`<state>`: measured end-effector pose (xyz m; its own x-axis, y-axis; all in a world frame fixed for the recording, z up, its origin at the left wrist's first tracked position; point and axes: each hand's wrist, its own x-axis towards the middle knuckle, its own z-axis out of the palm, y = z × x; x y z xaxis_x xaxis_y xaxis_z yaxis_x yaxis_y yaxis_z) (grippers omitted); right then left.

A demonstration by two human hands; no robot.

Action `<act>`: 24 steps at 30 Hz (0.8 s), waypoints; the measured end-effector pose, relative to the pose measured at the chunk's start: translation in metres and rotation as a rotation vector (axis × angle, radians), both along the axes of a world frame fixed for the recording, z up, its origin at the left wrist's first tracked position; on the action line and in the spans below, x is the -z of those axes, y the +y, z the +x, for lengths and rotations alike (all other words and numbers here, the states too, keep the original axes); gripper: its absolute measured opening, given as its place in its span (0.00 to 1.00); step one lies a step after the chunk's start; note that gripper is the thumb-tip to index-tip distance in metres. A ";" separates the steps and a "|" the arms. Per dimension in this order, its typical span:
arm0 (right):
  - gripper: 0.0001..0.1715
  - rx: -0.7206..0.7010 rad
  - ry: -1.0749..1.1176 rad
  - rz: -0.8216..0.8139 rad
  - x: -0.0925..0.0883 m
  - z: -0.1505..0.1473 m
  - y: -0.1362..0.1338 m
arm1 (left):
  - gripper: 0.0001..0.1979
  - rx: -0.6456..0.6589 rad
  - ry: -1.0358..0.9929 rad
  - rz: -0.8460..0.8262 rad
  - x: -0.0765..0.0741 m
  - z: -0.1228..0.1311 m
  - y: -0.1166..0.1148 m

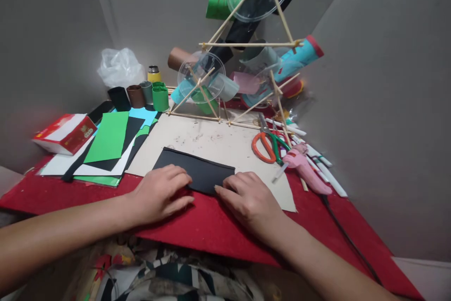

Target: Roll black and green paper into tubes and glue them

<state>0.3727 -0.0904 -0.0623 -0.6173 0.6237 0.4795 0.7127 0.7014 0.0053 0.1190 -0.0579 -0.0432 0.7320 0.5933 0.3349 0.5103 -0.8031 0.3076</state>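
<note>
A black paper sheet (pixel 197 169) lies on a beige cardboard base (pixel 211 143) over a red cloth (pixel 207 226). My left hand (pixel 160 193) rests palm down on the sheet's near left edge, fingers curled onto the paper. My right hand (pixel 248 197) lies palm down at the sheet's near right corner, fingers stretched flat and pressing its edge. Neither hand lifts anything.
A skewer frame with paper rolls and clear plastic lids (pixel 246 57) stands behind. Orange scissors (pixel 264 146) and a pink glue gun (pixel 306 167) lie to the right. Stacked coloured paper (pixel 109 143), a red box (pixel 66 133), paper tubes (pixel 148 94) and a plastic bag (pixel 120 67) sit left.
</note>
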 end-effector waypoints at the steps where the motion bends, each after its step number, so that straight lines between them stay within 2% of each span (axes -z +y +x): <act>1: 0.17 0.006 -0.017 0.002 0.000 0.000 0.001 | 0.10 0.034 0.071 0.062 0.004 0.003 0.004; 4: 0.18 0.019 -0.056 0.019 0.000 0.004 0.007 | 0.12 0.052 0.181 0.205 0.013 0.017 0.016; 7: 0.17 0.047 -0.079 0.024 -0.002 0.008 0.014 | 0.14 0.111 0.220 0.225 0.015 0.027 0.026; 12: 0.13 0.039 -0.023 -0.041 0.002 0.015 0.021 | 0.14 0.158 0.195 0.219 0.013 0.037 0.037; 17: 0.11 0.039 0.110 -0.078 0.010 0.023 0.026 | 0.12 0.213 0.162 0.354 0.017 0.045 0.051; 21: 0.11 0.061 0.091 -0.089 0.010 0.023 0.025 | 0.13 0.279 0.145 0.428 0.017 0.051 0.055; 24: 0.12 0.048 0.051 -0.083 0.009 0.020 0.024 | 0.13 0.293 0.136 0.423 0.017 0.055 0.054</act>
<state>0.3929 -0.0663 -0.0715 -0.5619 0.6907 0.4552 0.7435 0.6629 -0.0883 0.1736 -0.0042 -0.0600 0.9002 0.1913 0.3913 0.2590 -0.9574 -0.1278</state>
